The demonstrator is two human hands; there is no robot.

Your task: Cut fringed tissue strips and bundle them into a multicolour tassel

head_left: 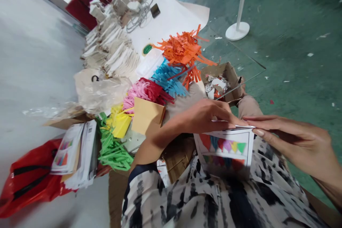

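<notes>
A white packet (227, 149) printed with colourful bunting hangs over my lap, its top edge held between both hands. My left hand (211, 115) lies along that top edge from the left, fingers curled onto it. At the packet's top right corner, my right hand (291, 137) pinches the edge between thumb and fingers. Left of my left forearm are a tan envelope (146, 115) and tissue-paper fringes in orange (183, 48), blue (169, 78), pink (137, 94), yellow (119, 123) and green (113, 153).
A cardboard box (223, 78) with scraps stands beyond my hands. Stacked pale bundles (112, 46) and a plastic bag (103, 94) lie at the left. Printed packets (74, 153) rest by a red bag (32, 174). A white fan stand (237, 30) is at the back right.
</notes>
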